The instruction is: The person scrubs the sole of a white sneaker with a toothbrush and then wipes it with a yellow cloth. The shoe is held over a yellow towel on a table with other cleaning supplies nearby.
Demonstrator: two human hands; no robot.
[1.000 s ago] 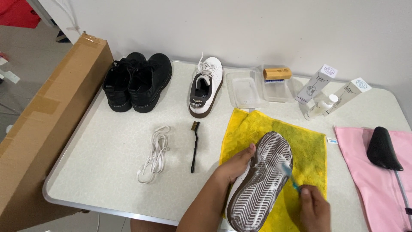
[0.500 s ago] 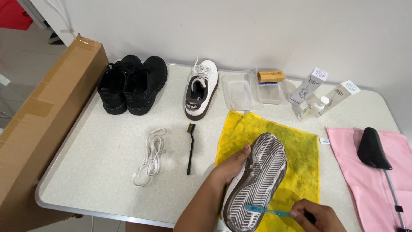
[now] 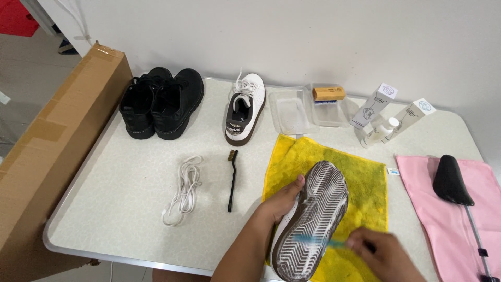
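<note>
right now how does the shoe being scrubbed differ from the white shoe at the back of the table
The held shoe lies sole-up on the yellow towel, gripped by the left hand; the white shoe stands upright, untouched. The held shoe shows its wet tread; the white shoe shows its opening and laces. Both have dark soles.

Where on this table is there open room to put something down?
Bare table lies left of the white laces, in front of the black boots. A narrower strip runs between yellow towel and pink cloth. The back edge is crowded with boxes and trays.

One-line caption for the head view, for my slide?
Left hand steadies an upturned shoe on a yellow towel while right hand holds a blue brush.
</note>
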